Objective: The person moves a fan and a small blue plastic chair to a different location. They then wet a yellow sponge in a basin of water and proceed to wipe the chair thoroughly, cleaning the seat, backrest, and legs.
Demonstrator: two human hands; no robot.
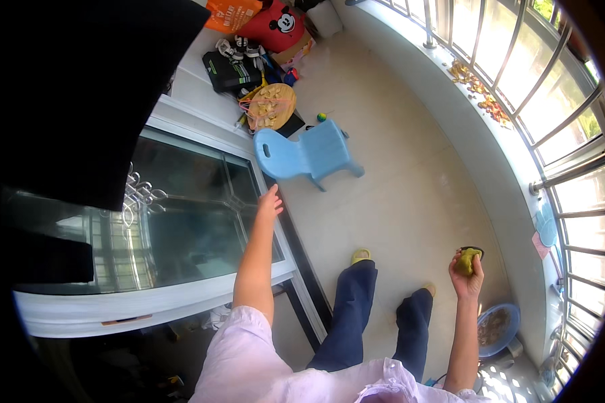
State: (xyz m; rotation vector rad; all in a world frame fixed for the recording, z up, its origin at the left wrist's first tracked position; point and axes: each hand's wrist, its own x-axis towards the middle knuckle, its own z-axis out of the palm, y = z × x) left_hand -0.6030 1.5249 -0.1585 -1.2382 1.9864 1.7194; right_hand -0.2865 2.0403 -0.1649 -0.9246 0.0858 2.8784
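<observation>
My left hand (270, 201) reaches forward with its fingers apart and holds nothing, near the frame of the glass sliding door (196, 201). Just beyond it stands a light blue plastic child's chair (307, 151). At the right, my right hand (466, 277) is closed on a bunched yellow-green cloth or glove (468, 261); which of these I cannot tell. A dark rim shows behind that bundle. Past the chair, a round wooden board (287, 98) bears pale pieces, with a pink hanger (269, 102) lying across it.
A black case (227, 73), shoes (239, 48) and a red bag (277, 30) crowd the far wall. A small green ball (321, 117) lies by the chair. Dried peels (484, 98) rest on the railed ledge at right. A blue basin (511, 327) sits low at right.
</observation>
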